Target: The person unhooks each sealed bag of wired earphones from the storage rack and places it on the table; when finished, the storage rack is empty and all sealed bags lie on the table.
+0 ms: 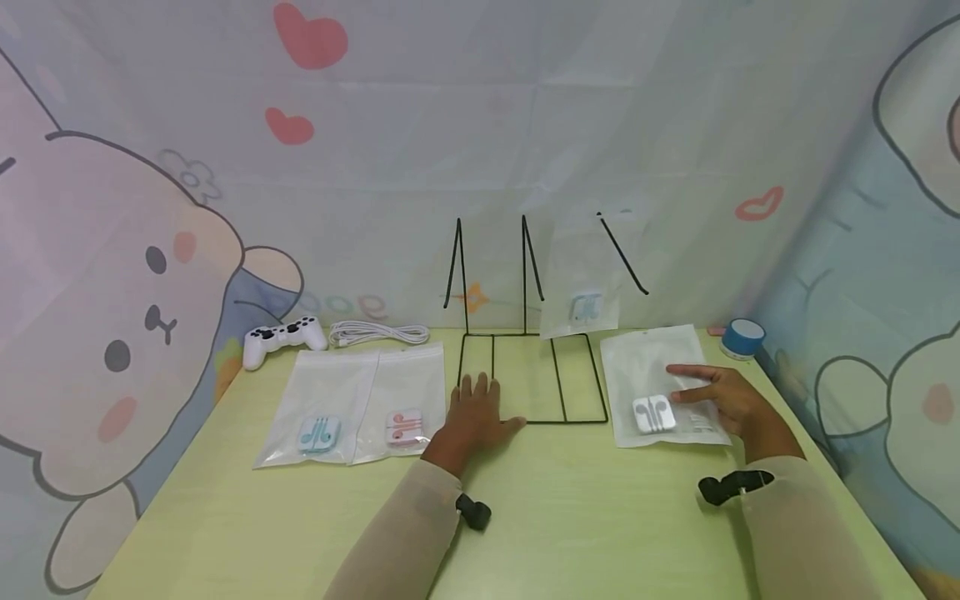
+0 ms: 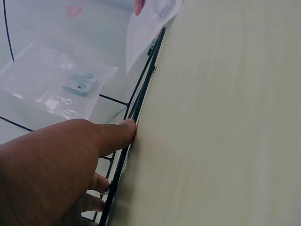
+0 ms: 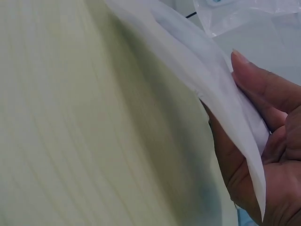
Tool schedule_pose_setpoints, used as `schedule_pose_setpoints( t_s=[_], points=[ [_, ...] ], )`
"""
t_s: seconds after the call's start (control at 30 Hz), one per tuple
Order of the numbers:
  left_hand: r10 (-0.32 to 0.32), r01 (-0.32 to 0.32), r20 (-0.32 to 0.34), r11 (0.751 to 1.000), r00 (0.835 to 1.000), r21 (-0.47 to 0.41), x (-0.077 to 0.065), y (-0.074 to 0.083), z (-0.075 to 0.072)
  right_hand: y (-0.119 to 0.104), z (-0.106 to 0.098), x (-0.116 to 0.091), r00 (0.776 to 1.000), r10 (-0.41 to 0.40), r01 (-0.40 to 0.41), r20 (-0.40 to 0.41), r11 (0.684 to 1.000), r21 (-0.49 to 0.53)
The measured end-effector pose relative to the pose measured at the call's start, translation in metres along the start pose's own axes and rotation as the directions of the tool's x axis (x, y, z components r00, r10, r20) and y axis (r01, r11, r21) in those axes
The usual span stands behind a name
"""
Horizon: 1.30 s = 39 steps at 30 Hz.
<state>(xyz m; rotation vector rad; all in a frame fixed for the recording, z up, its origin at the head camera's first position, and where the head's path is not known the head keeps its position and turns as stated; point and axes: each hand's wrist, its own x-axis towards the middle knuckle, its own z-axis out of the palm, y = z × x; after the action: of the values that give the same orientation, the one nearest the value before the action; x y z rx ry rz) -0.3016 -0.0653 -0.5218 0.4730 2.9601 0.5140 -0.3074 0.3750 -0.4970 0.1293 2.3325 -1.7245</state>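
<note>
My left hand [image 1: 474,419] lies spread over the front left of a black wire display rack [image 1: 566,422]. Its thumb [image 2: 123,133] touches the front base bar in the left wrist view. A plastic bag of white earphones [image 1: 654,414] is in my right hand [image 1: 723,398], at the rack's right. The bag's edge passes between the fingers in the right wrist view, some in front and some behind. From the rack's right hook hangs a bag with pale blue earphones [image 1: 587,308], which also shows in the left wrist view [image 2: 80,84].
Left of the rack lie bags with blue earphones [image 1: 319,434] and pink earphones [image 1: 405,426]. Behind them are a white game controller [image 1: 285,337] and a coiled white cable [image 1: 378,333]. A roll of blue tape [image 1: 743,338] stands at the back right. A printed cloth [image 1: 390,167] backs the table.
</note>
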Motion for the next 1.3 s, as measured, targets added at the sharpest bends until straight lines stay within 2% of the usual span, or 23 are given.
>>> schedule_pose_setpoints(
  t_s=[0.13, 0.4, 0.83, 1.3],
  points=[
    [-0.002, 0.002, 0.009, 1.0, 1.0, -0.017, -0.001, 0.0, 0.0, 0.001, -0.001, 0.004, 1.0, 0.022, -0.022, -0.008, 1.0, -0.022],
    [-0.009, 0.009, 0.009, 1.0, 1.0, 0.0, 0.002, -0.001, 0.002, -0.002, 0.0, 0.014, 0.998, 0.031, -0.04, -0.063, 0.988, -0.149],
    [-0.006, 0.007, 0.015, 1.0, 1.0, -0.009, 0.0, 0.001, -0.001, 0.0, 0.002, 0.017, 0.988, 0.057, -0.084, -0.142, 0.977, -0.197],
    [0.005, -0.005, 0.005, 1.0, 1.0, -0.011, -0.001, 0.0, -0.002, 0.005, 0.006, 0.015, 0.99, -0.063, 0.025, -0.128, 0.961, -0.277]
  ],
)
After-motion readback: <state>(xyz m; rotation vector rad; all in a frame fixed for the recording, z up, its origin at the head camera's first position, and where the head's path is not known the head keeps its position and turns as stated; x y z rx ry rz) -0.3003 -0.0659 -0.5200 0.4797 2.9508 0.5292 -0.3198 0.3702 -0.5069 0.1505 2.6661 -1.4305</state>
